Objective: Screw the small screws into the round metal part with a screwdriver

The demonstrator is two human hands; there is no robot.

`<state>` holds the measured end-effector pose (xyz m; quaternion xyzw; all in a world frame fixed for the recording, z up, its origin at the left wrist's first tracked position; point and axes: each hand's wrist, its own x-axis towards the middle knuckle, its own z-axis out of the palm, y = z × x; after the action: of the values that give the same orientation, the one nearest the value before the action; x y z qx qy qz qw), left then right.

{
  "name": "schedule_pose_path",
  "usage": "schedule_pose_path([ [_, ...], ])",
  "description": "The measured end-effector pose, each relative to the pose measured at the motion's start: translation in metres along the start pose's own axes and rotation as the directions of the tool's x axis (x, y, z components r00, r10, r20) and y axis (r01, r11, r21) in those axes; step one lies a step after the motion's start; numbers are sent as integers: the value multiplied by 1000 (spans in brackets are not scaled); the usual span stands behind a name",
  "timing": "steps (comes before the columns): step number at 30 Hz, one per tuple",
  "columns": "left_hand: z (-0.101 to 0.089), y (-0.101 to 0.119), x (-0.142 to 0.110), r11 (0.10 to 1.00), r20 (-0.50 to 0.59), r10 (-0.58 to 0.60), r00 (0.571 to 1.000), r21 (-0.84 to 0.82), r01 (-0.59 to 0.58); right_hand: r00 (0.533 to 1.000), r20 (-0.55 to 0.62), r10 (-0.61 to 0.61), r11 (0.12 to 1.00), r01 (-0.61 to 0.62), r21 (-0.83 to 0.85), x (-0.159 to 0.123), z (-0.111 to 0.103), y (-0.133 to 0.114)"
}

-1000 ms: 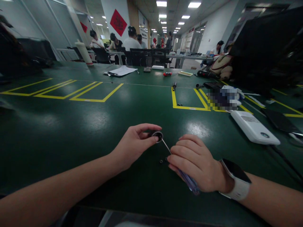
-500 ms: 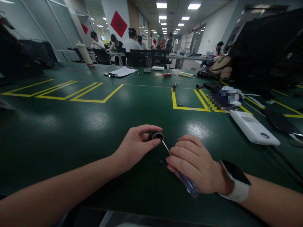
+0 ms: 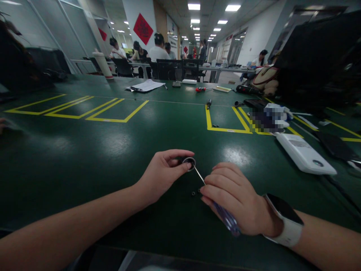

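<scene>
My left hand (image 3: 163, 171) pinches a small round dark part with a metal rim (image 3: 193, 161) between thumb and fingers, its open side turned toward my right hand. My right hand (image 3: 234, 197) is closed around a screwdriver with a clear purplish handle (image 3: 228, 220). The thin metal shaft (image 3: 199, 175) points up and left, its tip at the round part's rim or just inside; I cannot tell which. Below the shaft, small dark nut-like pieces (image 3: 193, 193) lie on the green tabletop (image 3: 126, 222), one of them partly beside my right fingertips.
Yellow tape outlines (image 3: 229, 130) mark the table. A dark metal fitting (image 3: 208, 103) and tiny pieces (image 3: 216, 126) lie there. A white device (image 3: 306, 152) with a cable sits right. Farther back are a red screwdriver (image 3: 200, 89), papers (image 3: 146, 85) and a cup (image 3: 103, 64). People sit beyond.
My right hand and the screwdriver have shifted slightly right and down, and more of the shaft shows. My left hand keeps its hold on the round part. The whole view has shifted a little.
</scene>
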<state>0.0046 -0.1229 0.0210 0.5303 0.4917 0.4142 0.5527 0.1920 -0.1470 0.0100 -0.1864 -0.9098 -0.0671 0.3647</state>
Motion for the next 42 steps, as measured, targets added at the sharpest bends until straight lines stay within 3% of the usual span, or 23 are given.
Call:
schedule_pose_path([
  [4, 0, 0, 0, 1000, -1, 15, 1000, 25, -15, 995, -37, 93, 989, -88, 122, -2, 0, 0],
  [15, 1, 2, -1, 1000, -6, -9, 1000, 9, 9, 996, -55, -64, 998, 65, 26, -5, 0, 1],
  [27, 1, -1, -2, 1000, 11, -13, 1000, 2, 13, 999, -48, -7, 999, 10, 52, -5, 0, 0],
  [38, -2, -7, -1, 992, 29, 77, 997, 98, -79, 969, -24, 246, 918, -225, 326, -3, -3, -4],
  [42, -2, -7, -2, 976, 33, 164, 986, 138, -167, 958, -12, 285, 896, -262, 358, -1, -4, -7],
])
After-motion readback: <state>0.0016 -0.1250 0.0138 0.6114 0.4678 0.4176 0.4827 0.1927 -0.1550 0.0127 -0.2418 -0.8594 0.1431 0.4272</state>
